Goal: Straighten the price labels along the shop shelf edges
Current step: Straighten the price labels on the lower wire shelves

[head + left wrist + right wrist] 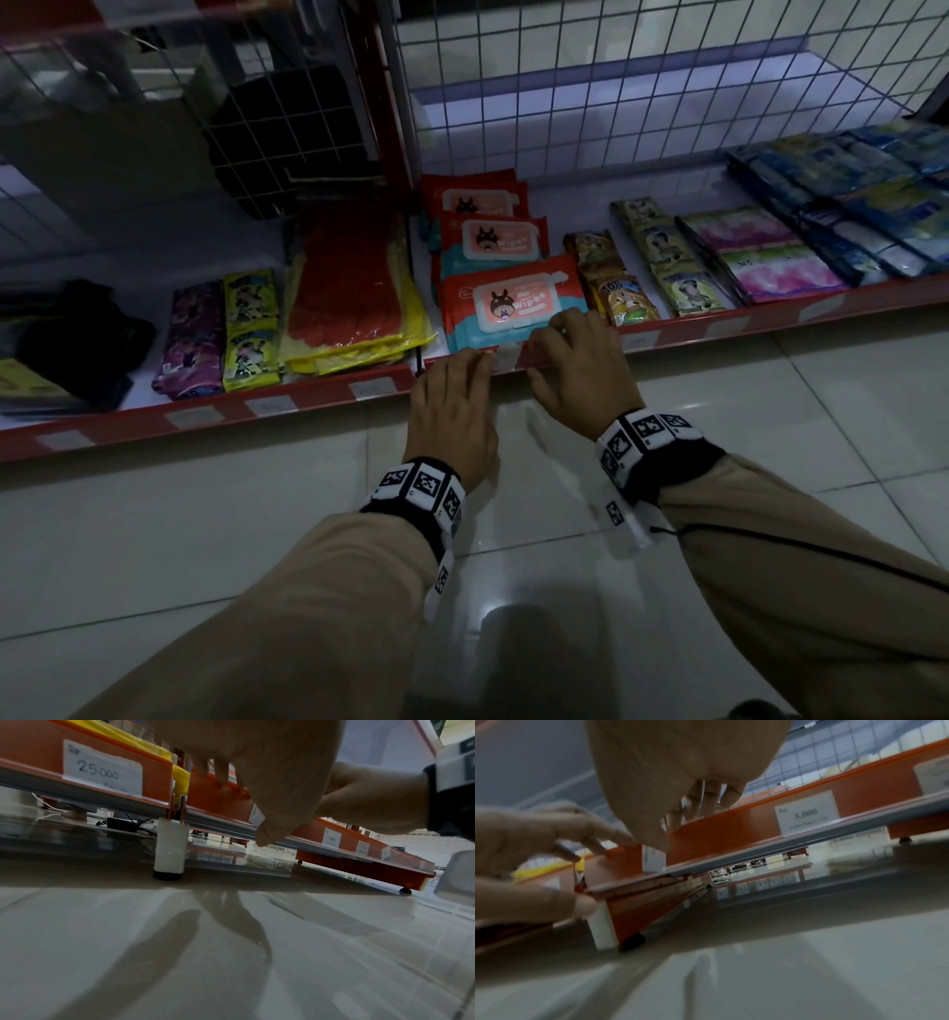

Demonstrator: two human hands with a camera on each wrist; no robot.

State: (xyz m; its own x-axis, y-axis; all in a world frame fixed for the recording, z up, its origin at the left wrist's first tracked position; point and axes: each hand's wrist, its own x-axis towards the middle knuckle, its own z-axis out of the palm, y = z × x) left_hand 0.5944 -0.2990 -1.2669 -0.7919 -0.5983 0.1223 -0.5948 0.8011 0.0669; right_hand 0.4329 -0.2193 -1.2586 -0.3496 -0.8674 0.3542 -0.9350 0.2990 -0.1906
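A low red shelf edge (667, 336) carries a row of white price labels. One label (506, 358) sits between my two hands. My left hand (454, 395) lays fairly straight fingers on top of the edge, just left of that label. Its thumb (267, 833) hangs in front of the label (257, 815). My right hand (580, 365) hooks its fingers over the rim in front of a wipes pack (513, 303). Its thumb (658, 839) presses the front face at the label (653, 858). Other labels read 25.000 (102, 768) and 3.000 (807, 814).
On the shelf lie wipes packs, yellow-bagged red goods (349, 293), small sachets (624, 298) and blue packets (847, 205). A wire grid (616, 77) backs it. A white shelf foot (170, 845) stands on the glossy tiled floor (513, 539) below my arms.
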